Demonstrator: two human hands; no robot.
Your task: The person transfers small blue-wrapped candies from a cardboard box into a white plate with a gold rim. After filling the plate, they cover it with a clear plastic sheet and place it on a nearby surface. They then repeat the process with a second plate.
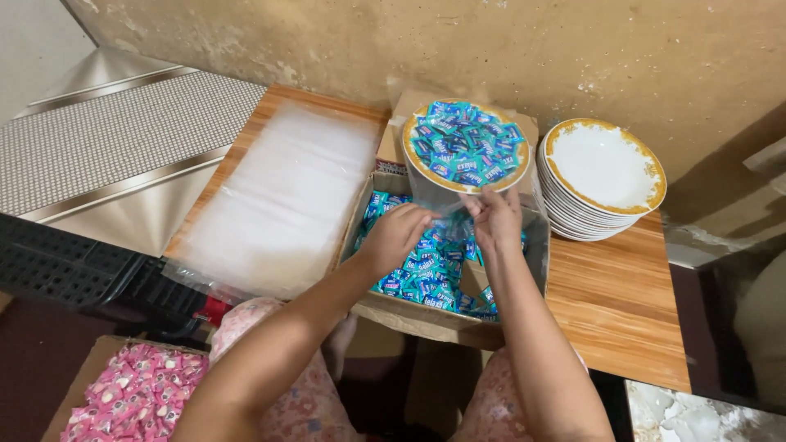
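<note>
Head view, left to right. Box of pink wrapped sweets at lower left. Stack of clear flat plastic bags, glossy, on wooden tabletop. Cardboard box full of small blue wrapped candies. Left hand and right hand over box, fingers pinched on edges of thin clear plastic bag, stretched between both hands. Gold-rimmed plate heaped with blue candies just behind bag. Stack of white gold-rimmed plates at right.
</note>
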